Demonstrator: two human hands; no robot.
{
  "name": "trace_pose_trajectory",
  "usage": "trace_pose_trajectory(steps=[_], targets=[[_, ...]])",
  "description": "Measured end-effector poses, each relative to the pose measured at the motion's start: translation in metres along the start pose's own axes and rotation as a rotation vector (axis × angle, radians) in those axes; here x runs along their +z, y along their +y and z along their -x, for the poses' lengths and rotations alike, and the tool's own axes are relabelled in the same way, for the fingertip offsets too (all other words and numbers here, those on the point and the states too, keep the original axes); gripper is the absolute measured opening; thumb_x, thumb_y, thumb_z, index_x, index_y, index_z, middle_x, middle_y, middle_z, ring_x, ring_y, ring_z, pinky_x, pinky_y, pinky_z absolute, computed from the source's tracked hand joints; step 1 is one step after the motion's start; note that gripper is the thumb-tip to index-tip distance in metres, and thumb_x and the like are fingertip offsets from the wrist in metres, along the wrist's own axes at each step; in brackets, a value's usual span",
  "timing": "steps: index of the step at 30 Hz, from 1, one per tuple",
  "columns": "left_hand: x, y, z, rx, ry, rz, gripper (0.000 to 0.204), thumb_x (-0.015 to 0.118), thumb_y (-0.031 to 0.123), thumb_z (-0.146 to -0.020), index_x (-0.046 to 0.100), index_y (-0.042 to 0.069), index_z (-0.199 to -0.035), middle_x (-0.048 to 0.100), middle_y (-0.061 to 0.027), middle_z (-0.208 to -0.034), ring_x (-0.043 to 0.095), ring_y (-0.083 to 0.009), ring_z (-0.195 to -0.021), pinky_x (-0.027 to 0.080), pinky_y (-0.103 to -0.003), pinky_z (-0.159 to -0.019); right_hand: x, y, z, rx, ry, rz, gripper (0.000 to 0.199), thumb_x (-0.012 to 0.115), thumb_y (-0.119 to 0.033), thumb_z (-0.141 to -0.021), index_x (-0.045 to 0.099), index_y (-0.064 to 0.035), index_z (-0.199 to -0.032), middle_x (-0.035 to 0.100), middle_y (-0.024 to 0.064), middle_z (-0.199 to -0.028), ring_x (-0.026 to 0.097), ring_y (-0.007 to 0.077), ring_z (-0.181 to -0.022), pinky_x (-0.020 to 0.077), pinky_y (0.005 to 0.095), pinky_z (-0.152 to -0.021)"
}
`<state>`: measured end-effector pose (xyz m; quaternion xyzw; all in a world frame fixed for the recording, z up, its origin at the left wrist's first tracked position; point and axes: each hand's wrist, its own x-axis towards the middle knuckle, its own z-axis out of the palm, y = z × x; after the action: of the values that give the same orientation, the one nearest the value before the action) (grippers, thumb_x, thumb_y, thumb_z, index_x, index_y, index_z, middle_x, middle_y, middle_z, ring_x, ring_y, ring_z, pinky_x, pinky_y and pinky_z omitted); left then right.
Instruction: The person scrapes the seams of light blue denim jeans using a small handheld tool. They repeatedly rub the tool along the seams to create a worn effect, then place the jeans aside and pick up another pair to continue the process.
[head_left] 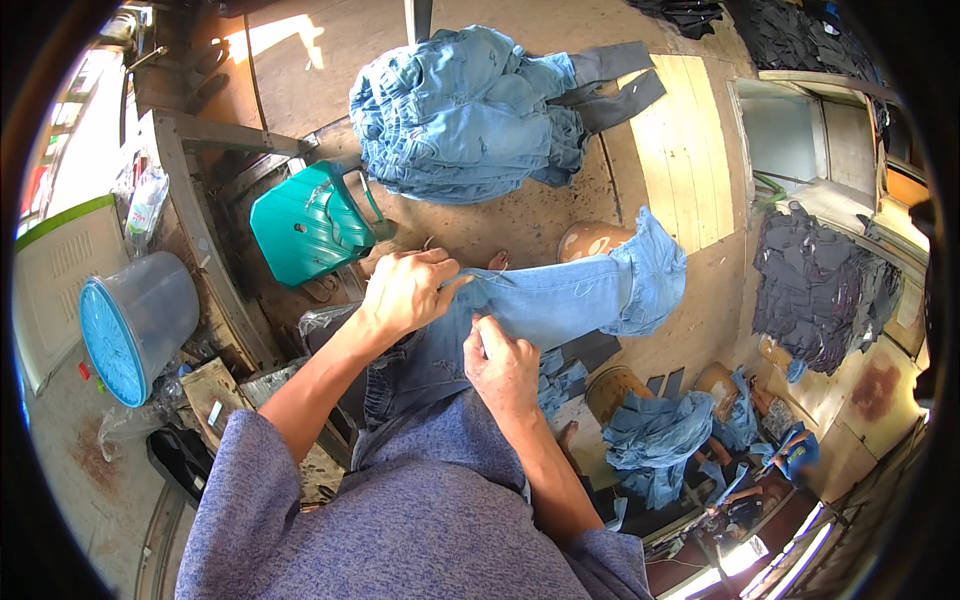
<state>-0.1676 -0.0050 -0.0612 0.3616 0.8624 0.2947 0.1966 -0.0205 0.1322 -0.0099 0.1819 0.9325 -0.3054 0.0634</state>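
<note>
A pair of light blue jeans [575, 293] lies across my lap, one end stretching out to the right into a bunched, crumpled part. My left hand [408, 288] pinches the denim at its upper left edge, thumb and fingers pressed together. Just below and to the right, my right hand [503, 368] is closed on the same cloth with its thumb on top. Anything small between the fingertips is too fine to make out. Darker, worn denim [400, 375] shows under my forearms.
Ahead on the floor sits a large heap of blue jeans [460, 110]. A green plastic stool [305, 222] stands left of it. A clear tub with a blue lid [115, 340] is farther left. Dark cloth pieces [820, 285] are piled right; people sit among denim [660, 435] at lower right.
</note>
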Motion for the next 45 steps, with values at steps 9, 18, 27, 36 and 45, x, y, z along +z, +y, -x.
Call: trace_pose_trajectory(steps=[9, 18, 27, 36, 45], targets=[[0.005, -0.002, 0.001, 0.013, 0.043, 0.003, 0.026, 0.083, 0.029, -0.092, 0.083, 0.01, -0.11, 0.076, -0.0081, -0.088, 0.075, -0.028, -0.08, 0.062, -0.039, -0.068, 0.005, -0.003, -0.004, -0.029, 0.123, 0.016, 0.002, 0.072, -0.007, -0.097, 0.071, -0.0063, -0.095, 0.073, 0.015, -0.069, 0.074, 0.0322, -0.059, 0.0592, 0.0421, -0.054], [-0.015, 0.022, -0.004, -0.05, 0.036, -0.04, 0.022, 0.084, 0.026, -0.089, 0.075, 0.007, -0.097, 0.068, -0.0097, -0.085, 0.072, -0.0322, -0.082, 0.058, -0.044, -0.072, -0.021, 0.015, -0.003, 0.306, 0.008, -0.604, 0.012, 0.072, -0.009, -0.102, 0.074, -0.0062, -0.113, 0.076, 0.0105, -0.072, 0.077, 0.018, -0.064, 0.0583, 0.0305, -0.059], [0.045, 0.081, -0.014, 0.107, 0.192, -0.031, 0.031, 0.084, 0.027, -0.087, 0.073, 0.006, -0.108, 0.066, -0.0089, -0.11, 0.061, -0.029, -0.102, 0.052, -0.042, -0.089, -0.094, 0.089, 0.018, 0.402, 0.367, -0.834, 0.028, 0.065, -0.018, -0.111, 0.068, 0.0022, -0.131, 0.076, 0.01, -0.087, 0.075, 0.0152, -0.077, 0.0646, 0.0288, -0.069], [0.055, 0.065, -0.037, 0.317, 0.119, -0.055, 0.024, 0.072, 0.024, -0.101, 0.059, 0.004, -0.104, 0.068, -0.0136, -0.09, 0.069, -0.0327, -0.074, 0.057, -0.043, -0.068, -0.088, 0.088, 0.039, 0.404, 0.299, -0.987, 0.021, 0.066, -0.007, -0.109, 0.067, 0.0044, -0.126, 0.078, 0.0106, -0.091, 0.075, 0.0121, -0.077, 0.0599, 0.0252, -0.069], [0.031, 0.041, -0.082, 0.406, -0.295, 0.092, 0.045, 0.084, 0.042, -0.091, 0.063, 0.004, -0.079, 0.066, -0.0123, -0.072, 0.07, -0.0356, -0.068, 0.055, -0.046, -0.064, -0.053, 0.079, 0.03, 0.03, 0.373, -0.339, 0.013, 0.079, 0.001, -0.095, 0.076, 0.004, -0.107, 0.082, 0.0158, -0.09, 0.08, 0.0151, -0.075, 0.0619, 0.027, -0.069]])
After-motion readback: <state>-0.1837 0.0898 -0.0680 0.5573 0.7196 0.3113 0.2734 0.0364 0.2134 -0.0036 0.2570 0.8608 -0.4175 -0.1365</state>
